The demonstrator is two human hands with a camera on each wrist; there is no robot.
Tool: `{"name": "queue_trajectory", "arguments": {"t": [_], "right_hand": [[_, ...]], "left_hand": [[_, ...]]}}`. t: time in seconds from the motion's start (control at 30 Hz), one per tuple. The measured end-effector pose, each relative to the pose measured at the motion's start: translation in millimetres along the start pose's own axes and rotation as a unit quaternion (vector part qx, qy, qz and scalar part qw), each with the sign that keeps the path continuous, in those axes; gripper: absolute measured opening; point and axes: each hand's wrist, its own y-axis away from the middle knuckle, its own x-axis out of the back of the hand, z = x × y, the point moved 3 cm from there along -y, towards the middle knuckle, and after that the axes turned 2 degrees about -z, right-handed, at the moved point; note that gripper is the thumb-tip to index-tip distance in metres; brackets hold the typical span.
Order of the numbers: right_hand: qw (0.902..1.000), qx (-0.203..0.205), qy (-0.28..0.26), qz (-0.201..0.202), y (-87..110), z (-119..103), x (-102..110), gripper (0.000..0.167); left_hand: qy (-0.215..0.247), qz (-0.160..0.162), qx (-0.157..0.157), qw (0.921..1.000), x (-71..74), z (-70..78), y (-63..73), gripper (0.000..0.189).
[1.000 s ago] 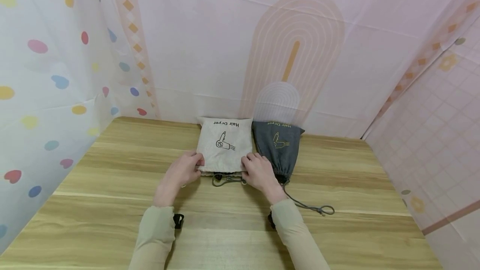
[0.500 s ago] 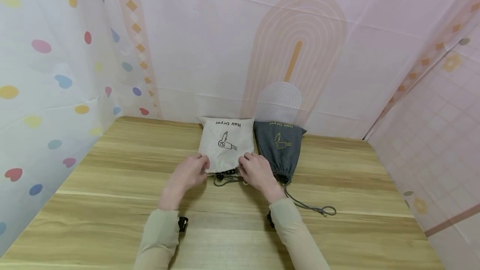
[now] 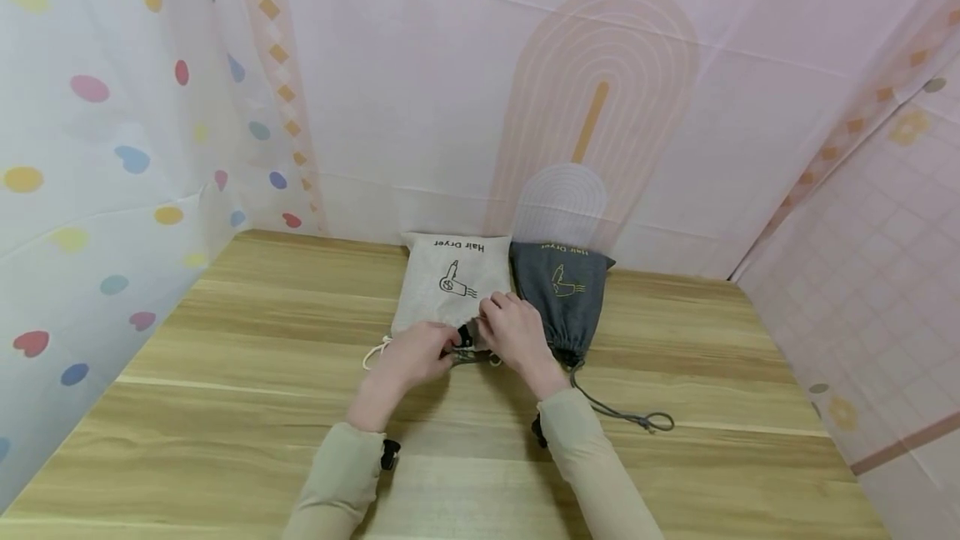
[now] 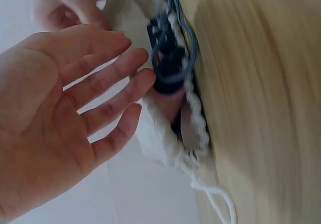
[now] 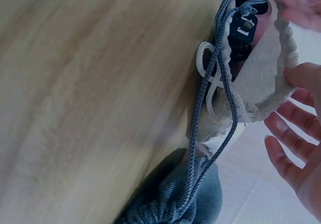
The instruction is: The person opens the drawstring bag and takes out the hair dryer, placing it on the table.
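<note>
A beige drawstring bag [image 3: 431, 298], printed "Hair Dryer", lies with its mouth facing me. My right hand [image 3: 517, 336] pinches the mouth's upper rim, thumb inside and fingers outside in the right wrist view. Through the parted mouth show a black part [image 5: 243, 33] with white marks and something pinkish [image 4: 170, 101]. At the middle of the mouth is my left hand [image 3: 420, 352]; its fingers [image 4: 118, 86] are loosely extended near a grey cord loop [image 4: 175, 76]. That loop hangs in front of the black part.
Right beside it lies a dark grey drawstring bag [image 3: 562, 294], its mouth gathered. One of its cords [image 3: 622, 415] trails right across the wooden table [image 3: 465, 482]. A white cord [image 3: 375, 352] sticks out at the beige bag's left corner. Patterned curtains [image 3: 420, 107] enclose the table.
My left hand has let go of the beige bag's left rim and moved right to the middle of its mouth. My right hand has drawn its rim up, exposing the black part.
</note>
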Motion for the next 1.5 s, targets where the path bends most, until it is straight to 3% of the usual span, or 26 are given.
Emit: {"name": "queue_trajectory", "arguments": {"t": [0.1,0.2,0.37,0.5,0.6,0.8,0.9,1.1,1.27,1.5], "right_hand": [[1.0,-0.004,0.002,-0.002,-1.2,0.4,1.2,0.01],[0.9999,-0.01,0.004,-0.005,-2.4,0.9,2.2,0.01],[0.9998,-0.016,-0.003,-0.006,-3.9,0.9,3.2,0.01],[0.9998,-0.013,-0.007,-0.009,-3.9,-0.3,3.0,0.01],[0.9999,-0.012,-0.005,-0.011,-3.6,-1.3,3.4,0.01],[0.9992,-0.018,-0.022,-0.028,-2.3,-1.0,3.6,0.01],[0.998,-0.02,-0.036,-0.047,-1.2,-0.4,2.1,0.009],[0.9945,-0.025,-0.065,-0.078,1.6,2.5,0.1,0.01],[0.9885,-0.04,-0.098,-0.108,4.2,6.2,-2.4,0.01],[0.9825,-0.062,-0.091,-0.15,9.3,11.5,-7.7,0.005]], "left_hand": [[-0.021,0.024,-0.003,0.9995,-2.9,6.8,-1.5,0.021],[-0.056,0.075,0.017,0.9954,-4.1,9.8,-1.7,0.023],[-0.11,0.189,0.077,0.9728,-4.8,10.1,-2.3,0.012],[-0.114,0.232,0.145,0.955,-6.6,9.5,-2.7,0.018],[-0.093,0.218,0.199,0.9507,-9.5,7.8,-4.4,0.027],[-0.046,0.113,0.279,0.9525,-20.5,4.6,-13.3,0.043],[-0.047,0.1,0.293,0.9498,-24.9,4.7,-18.9,0.051],[-0.063,0.118,0.303,0.9435,-27.5,6.3,-26.3,0.059],[-0.046,0.091,0.329,0.9389,-28.1,5.6,-30.2,0.067],[-0.023,0.067,0.352,0.9332,-29.0,4.3,-36.4,0.065]]}}
